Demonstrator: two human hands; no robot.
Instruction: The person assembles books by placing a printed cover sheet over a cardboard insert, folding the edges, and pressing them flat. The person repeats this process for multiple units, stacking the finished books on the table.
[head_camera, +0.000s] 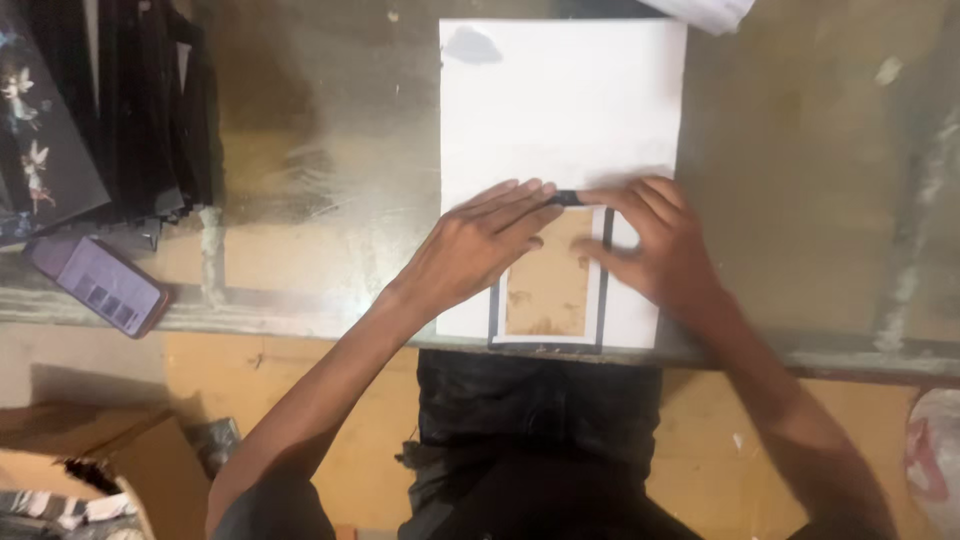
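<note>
The brown card panel (548, 285) lies flat on the white sheet (560, 110), at the sheet's near edge, framed left and right by dark strips (603, 290). The sheet itself rests on the glossy desk (330, 170), its near edge almost flush with the desk's front edge.

Left hand (480, 250): fingers extended, palm down, pressing the upper left corner of the panel; nothing is clasped. Right hand (660, 245): fingers flat, pressing at the upper right corner of the panel; likewise nothing clasped. The fingertips of both hands meet at a short dark piece (567, 197) lying across the panel's top edge.

Handling judgement: the panel appears thin, light and fairly stiff, like card or board; the sheet beneath appears limp and likely to slide on the glossy desk. The dark strips look like tape or thin edging, so they may crease or stick. The safest hold appears to be flat pressure on the panel's corners or a pinch at its free edges.

Hard to make out: the panel's top corners are covered by both hands. The strip material cannot be determined. Left of the sheet, a phone (98, 283) and a stack of dark items (120, 110) are partly cut off.
</note>
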